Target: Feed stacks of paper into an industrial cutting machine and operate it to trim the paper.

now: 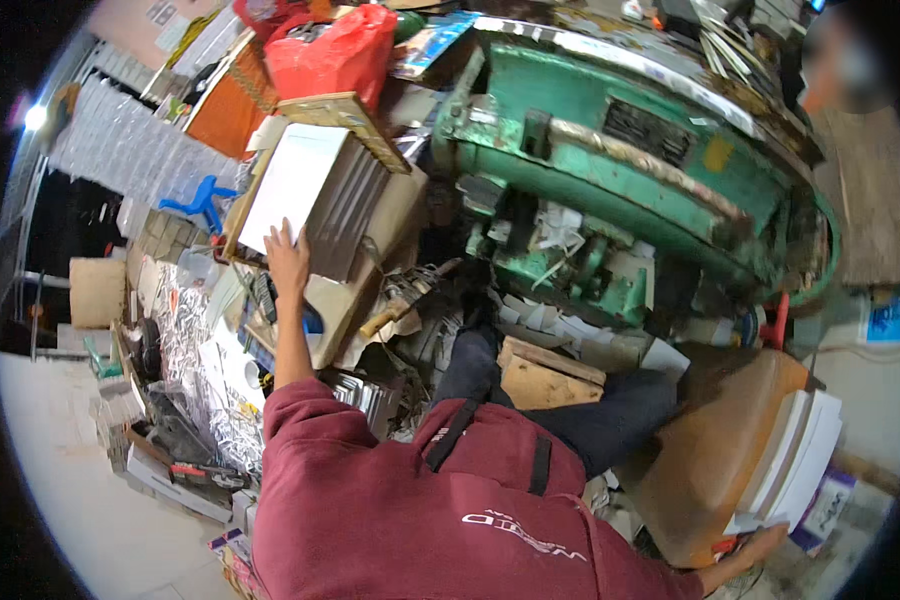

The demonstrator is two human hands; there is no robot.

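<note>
The fingers of my left hand (288,262) lie spread and unclosed on the near end of the white paper stack (298,185), which sits against wooden boards (370,118) on a tan worktop (332,340), the boards presumably there to hold its edges square, the light touch to steady it. My right hand (755,553) is at the lower end of a second white stack (802,455) by the brown seat (705,460); whether its fingers grip anything, I cannot tell. Room: cluttered, paper shreds (185,335) heaped at left, green machine (570,165) ahead, red bag (335,60) beyond the boards.
</note>
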